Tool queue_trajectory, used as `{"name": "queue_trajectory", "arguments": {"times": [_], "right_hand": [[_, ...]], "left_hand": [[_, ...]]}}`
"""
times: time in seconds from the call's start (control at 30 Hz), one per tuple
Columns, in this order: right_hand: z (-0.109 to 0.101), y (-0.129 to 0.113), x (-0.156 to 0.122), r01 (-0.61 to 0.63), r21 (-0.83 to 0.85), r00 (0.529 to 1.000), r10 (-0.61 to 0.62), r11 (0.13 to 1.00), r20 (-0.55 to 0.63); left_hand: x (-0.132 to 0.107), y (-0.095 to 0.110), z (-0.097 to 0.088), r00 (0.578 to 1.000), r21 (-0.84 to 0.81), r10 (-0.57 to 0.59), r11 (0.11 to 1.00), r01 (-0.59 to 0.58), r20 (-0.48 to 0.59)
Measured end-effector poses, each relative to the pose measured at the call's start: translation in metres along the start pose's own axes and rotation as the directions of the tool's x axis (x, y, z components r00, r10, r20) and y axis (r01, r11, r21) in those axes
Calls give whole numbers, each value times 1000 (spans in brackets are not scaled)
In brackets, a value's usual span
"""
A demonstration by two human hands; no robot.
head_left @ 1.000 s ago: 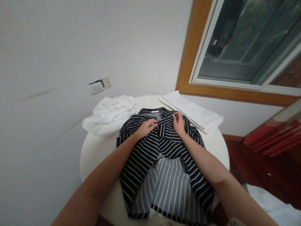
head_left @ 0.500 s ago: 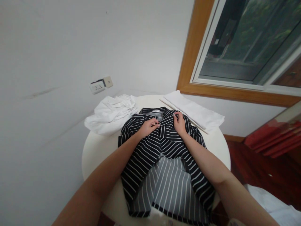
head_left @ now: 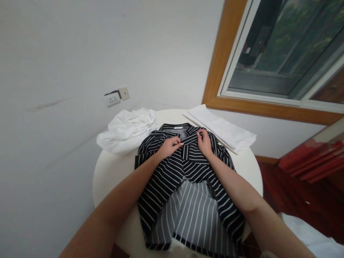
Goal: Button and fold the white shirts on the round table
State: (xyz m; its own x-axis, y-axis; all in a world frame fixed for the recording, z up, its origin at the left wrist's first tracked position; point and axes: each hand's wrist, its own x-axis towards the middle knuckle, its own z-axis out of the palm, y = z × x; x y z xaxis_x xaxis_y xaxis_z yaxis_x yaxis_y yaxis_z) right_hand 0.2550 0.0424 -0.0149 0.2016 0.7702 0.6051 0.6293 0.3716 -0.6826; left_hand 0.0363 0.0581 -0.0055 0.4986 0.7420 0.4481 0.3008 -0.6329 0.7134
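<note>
A black shirt with white stripes point(head_left: 185, 186) lies spread front-up on a round white table point(head_left: 113, 172), its lower front hanging apart so the grey inside shows. My left hand point(head_left: 170, 146) pinches the left front edge just below the collar. My right hand point(head_left: 204, 142) pinches the right front edge at the same height. Both hands have their fingers closed on the cloth, close together near the neckline.
A crumpled white garment point(head_left: 127, 129) lies at the table's back left. A folded white cloth point(head_left: 223, 129) lies at the back right, near the wooden window frame point(head_left: 220, 68). A wall socket point(head_left: 111, 98) sits behind. Red-brown floor shows on the right.
The hands have shifted very slightly at the collar; the view drifted a little. Otherwise the shirt lies the same.
</note>
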Motion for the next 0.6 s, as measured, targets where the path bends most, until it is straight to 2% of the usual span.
{"name": "queue_trajectory", "arguments": {"times": [0.2,0.47,0.6], "right_hand": [[0,0,0,-10,11,1000,10,1000,-2],[-1,-3,-1,-33,7,999,33,999,11],[-2,-4,-2,-30,10,999,30,1000,-18]], "left_hand": [[-1,-4,0,1000,20,12,1000,-12,8],[-1,0,-1,999,26,-37,999,37,-2],[-1,3,-1,1000,61,-31,998,31,0]]}}
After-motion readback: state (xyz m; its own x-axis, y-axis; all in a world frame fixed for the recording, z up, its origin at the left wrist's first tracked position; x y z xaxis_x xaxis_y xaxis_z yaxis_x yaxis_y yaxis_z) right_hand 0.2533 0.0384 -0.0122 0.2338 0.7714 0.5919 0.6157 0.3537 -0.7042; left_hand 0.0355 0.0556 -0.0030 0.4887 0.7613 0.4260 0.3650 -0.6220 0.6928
